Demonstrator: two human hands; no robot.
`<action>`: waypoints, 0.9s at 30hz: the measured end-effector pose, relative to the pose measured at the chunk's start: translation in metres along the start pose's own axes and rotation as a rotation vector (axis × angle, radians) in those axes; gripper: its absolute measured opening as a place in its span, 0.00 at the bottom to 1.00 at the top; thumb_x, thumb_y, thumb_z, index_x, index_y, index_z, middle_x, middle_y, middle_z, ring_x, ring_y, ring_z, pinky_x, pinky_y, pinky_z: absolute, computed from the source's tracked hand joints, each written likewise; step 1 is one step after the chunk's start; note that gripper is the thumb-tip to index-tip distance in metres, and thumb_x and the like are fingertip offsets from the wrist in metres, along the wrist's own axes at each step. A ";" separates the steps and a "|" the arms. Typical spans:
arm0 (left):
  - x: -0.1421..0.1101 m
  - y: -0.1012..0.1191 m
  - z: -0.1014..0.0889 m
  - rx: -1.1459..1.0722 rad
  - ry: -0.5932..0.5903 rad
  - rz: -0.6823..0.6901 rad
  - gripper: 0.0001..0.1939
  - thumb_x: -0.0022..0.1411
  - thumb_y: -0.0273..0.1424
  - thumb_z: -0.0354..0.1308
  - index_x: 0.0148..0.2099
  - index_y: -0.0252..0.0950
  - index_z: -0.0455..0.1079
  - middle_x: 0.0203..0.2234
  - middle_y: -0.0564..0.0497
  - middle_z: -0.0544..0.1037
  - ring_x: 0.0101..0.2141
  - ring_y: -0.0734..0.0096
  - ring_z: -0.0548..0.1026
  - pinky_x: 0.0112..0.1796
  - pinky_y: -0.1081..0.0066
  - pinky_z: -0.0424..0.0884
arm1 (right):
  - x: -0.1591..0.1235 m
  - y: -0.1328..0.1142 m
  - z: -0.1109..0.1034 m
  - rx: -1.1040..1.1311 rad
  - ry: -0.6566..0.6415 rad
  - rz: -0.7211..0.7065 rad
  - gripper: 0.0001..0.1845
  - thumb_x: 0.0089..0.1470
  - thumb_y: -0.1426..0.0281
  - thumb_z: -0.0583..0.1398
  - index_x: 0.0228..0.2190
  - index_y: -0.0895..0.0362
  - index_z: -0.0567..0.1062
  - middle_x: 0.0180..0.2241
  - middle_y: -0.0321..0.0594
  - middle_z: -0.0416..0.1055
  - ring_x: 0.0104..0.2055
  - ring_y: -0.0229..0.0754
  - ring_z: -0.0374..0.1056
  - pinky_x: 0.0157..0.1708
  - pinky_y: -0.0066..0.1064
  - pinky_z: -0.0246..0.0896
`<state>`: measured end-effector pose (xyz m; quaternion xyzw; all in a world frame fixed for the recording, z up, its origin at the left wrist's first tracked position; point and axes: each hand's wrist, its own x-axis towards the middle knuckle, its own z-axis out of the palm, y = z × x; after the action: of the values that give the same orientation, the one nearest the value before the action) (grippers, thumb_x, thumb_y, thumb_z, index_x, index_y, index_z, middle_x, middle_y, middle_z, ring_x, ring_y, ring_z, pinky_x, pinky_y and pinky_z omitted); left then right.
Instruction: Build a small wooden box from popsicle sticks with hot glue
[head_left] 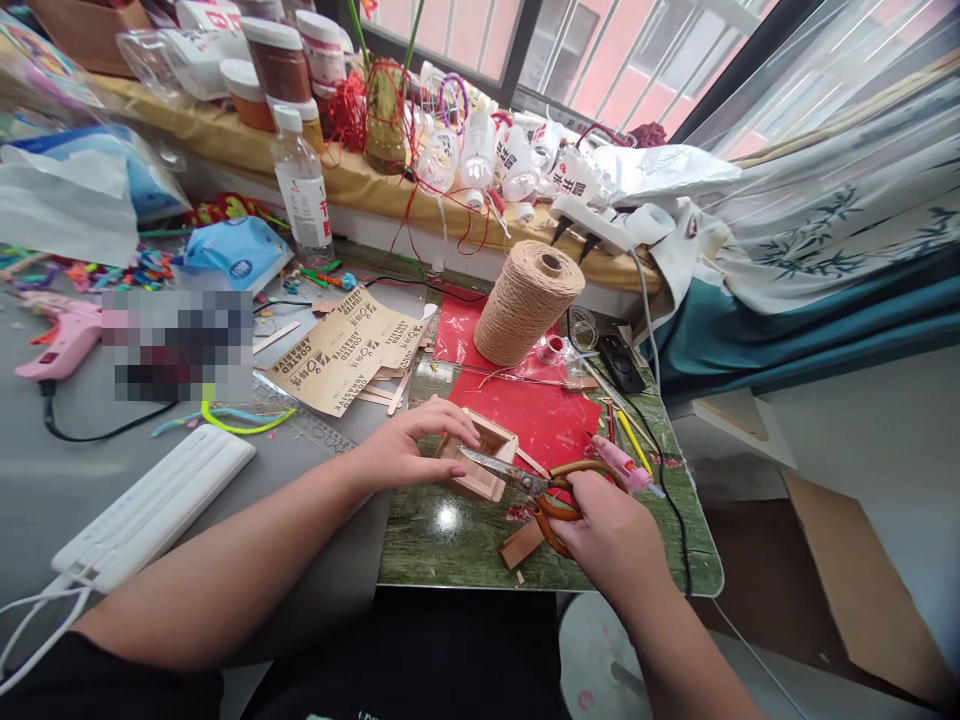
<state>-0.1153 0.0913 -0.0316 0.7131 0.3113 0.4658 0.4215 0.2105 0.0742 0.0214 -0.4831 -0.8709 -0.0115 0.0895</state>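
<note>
My left hand [420,445] is curled round the left side of a small wooden box [487,485] made of sticks, thumb at the near side and fingers over the far rim. Its open side faces right and up. My right hand [611,530] grips the brown handles of a pair of scissors [525,478]; the blades point left, over the box opening. Whether the blade tips touch the box I cannot tell. A short wooden piece [523,543] lies below the scissors. Beyond the box are red sheets [517,410] and a big spool of twine [525,305].
Sandpaper sheets [352,350] and craft sticks lie left of the spool. A pink glue gun [71,340] and white power strip [154,510] are further left. A pink tool [619,460], a yellow pencil [634,440] and a black cable line the right side. Bottles crowd the windowsill.
</note>
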 end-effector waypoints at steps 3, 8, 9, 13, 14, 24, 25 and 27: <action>0.000 -0.003 0.001 -0.036 0.017 0.026 0.08 0.64 0.34 0.70 0.46 0.44 0.81 0.44 0.47 0.83 0.49 0.61 0.79 0.58 0.53 0.71 | -0.001 0.000 0.002 0.005 -0.006 -0.003 0.04 0.60 0.65 0.62 0.36 0.52 0.74 0.30 0.37 0.77 0.36 0.47 0.76 0.36 0.34 0.56; 0.001 -0.006 0.001 -0.059 0.049 -0.013 0.06 0.64 0.36 0.71 0.42 0.43 0.81 0.38 0.49 0.84 0.45 0.62 0.80 0.56 0.54 0.72 | -0.001 0.001 0.005 0.027 -0.005 -0.014 0.05 0.59 0.66 0.63 0.37 0.52 0.75 0.31 0.38 0.78 0.37 0.47 0.76 0.35 0.34 0.57; 0.001 -0.005 0.000 -0.066 0.053 -0.031 0.06 0.63 0.37 0.71 0.41 0.42 0.80 0.37 0.49 0.84 0.44 0.63 0.80 0.55 0.54 0.73 | -0.001 0.001 0.005 0.033 -0.005 -0.013 0.05 0.59 0.66 0.63 0.36 0.52 0.74 0.31 0.38 0.78 0.36 0.47 0.76 0.35 0.34 0.57; 0.001 -0.004 -0.001 -0.090 0.068 -0.104 0.11 0.62 0.41 0.72 0.36 0.41 0.78 0.34 0.48 0.83 0.40 0.63 0.79 0.51 0.56 0.75 | 0.002 -0.002 0.003 0.039 0.017 -0.010 0.05 0.59 0.65 0.63 0.33 0.52 0.73 0.30 0.38 0.78 0.34 0.46 0.76 0.34 0.34 0.58; 0.001 -0.004 -0.001 -0.094 0.070 -0.109 0.11 0.61 0.41 0.72 0.36 0.40 0.78 0.34 0.48 0.83 0.39 0.63 0.79 0.50 0.56 0.75 | 0.002 -0.003 0.003 0.034 0.023 -0.007 0.05 0.59 0.65 0.62 0.33 0.52 0.72 0.30 0.37 0.78 0.34 0.46 0.76 0.34 0.34 0.58; -0.001 -0.004 -0.001 -0.123 0.159 -0.125 0.08 0.64 0.39 0.70 0.38 0.41 0.81 0.36 0.47 0.84 0.41 0.64 0.80 0.49 0.58 0.76 | -0.002 0.004 0.005 0.020 0.006 -0.004 0.08 0.60 0.61 0.62 0.34 0.52 0.72 0.31 0.39 0.79 0.34 0.47 0.76 0.34 0.34 0.60; -0.001 -0.004 -0.002 -0.124 0.176 -0.133 0.08 0.65 0.39 0.69 0.39 0.41 0.81 0.37 0.47 0.84 0.41 0.64 0.80 0.49 0.59 0.76 | -0.002 0.004 0.005 0.024 0.002 0.005 0.08 0.60 0.62 0.62 0.34 0.52 0.72 0.31 0.39 0.79 0.34 0.47 0.77 0.34 0.34 0.60; 0.000 -0.004 -0.002 -0.126 0.207 -0.145 0.08 0.66 0.39 0.68 0.40 0.41 0.81 0.37 0.48 0.84 0.41 0.65 0.80 0.48 0.60 0.75 | -0.003 0.004 0.007 0.040 -0.010 0.021 0.07 0.60 0.62 0.62 0.35 0.52 0.73 0.32 0.40 0.80 0.35 0.48 0.77 0.36 0.34 0.62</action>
<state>-0.1177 0.0936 -0.0348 0.6087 0.3741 0.5239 0.4638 0.2146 0.0742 0.0139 -0.4905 -0.8662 0.0092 0.0950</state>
